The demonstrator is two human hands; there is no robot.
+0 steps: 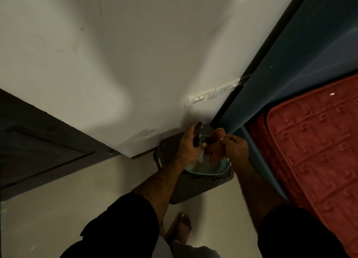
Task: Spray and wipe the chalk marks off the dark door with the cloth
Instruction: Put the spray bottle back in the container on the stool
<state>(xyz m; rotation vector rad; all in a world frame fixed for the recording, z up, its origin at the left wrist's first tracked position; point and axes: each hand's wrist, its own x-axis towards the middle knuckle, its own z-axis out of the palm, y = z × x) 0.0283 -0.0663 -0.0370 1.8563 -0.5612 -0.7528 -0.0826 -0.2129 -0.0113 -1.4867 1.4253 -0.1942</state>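
Nearest the lens: black sleeves (124, 224) and a bare foot (179, 226) on the pale floor (48, 219).

Left to right:
- Dark door (38, 141) is seen far left, well apart from both hands. No chalk marks can be made out on it; too dim.
- White wall (135, 54) fills the middle, with a switch plate (211, 96) near the blue curtain (310, 54).
- Left hand (188, 147) is wrapped round the spray bottle (197, 134) at the dark trigger head; the body below is mostly hidden by the fingers.
- Cloth (215, 147), orange with a waffle weave, is pinched at its upper edge by the right hand (237, 147). The rest hangs limp into a pale basin (205, 170) set on a dark stool (195, 188).
- Red mat (319, 141) lies far right.

Handling, judged:
- Bottle: rigid plastic, likely light, one-hand grip at the neck with a finger on the trigger. Fill level cannot be told.
- Cloth: soft, light, no fixed shape. A pinch is enough for lifting, but it should be bunched into the palm for wiping so pressure is spread.
- If the cloth is wet from the basin, drip and extra weight are to be expected. Wetness cannot be confirmed.
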